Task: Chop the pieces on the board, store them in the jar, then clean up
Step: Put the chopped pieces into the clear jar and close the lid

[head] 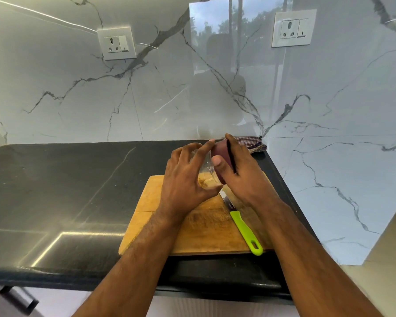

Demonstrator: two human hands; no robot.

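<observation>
Gripping: both hands hold one glass jar (207,165), tipped on its side above the far part of the wooden board (192,227).
Left hand (188,177): fingers wrapped over the clear body of the jar, forefinger stretched toward the lid.
Right hand (242,172): fingers and thumb curled round the maroon lid (222,154) at the mouth of the jar, the thumb tip lying on the lid's near side.
Jar contents: pale brownish chopped pieces (204,180) lie against the lower glass wall; their amount is hard to judge behind the fingers.
Knife (240,223): flat on the right part of the board, blade pointing away under the right wrist, bright green handle toward the near edge, its looped end just past the board's corner.
Board: lies on the black counter (66,191) near its right end, the near edge close to the counter's front; its surface shows dark scuffed marks in the middle.
Cloth (252,143): a checked cloth bunched in the back corner, just behind the right hand.
Wall: white marble with grey veins, bearing two white sockets (116,43), one left and one right.
</observation>
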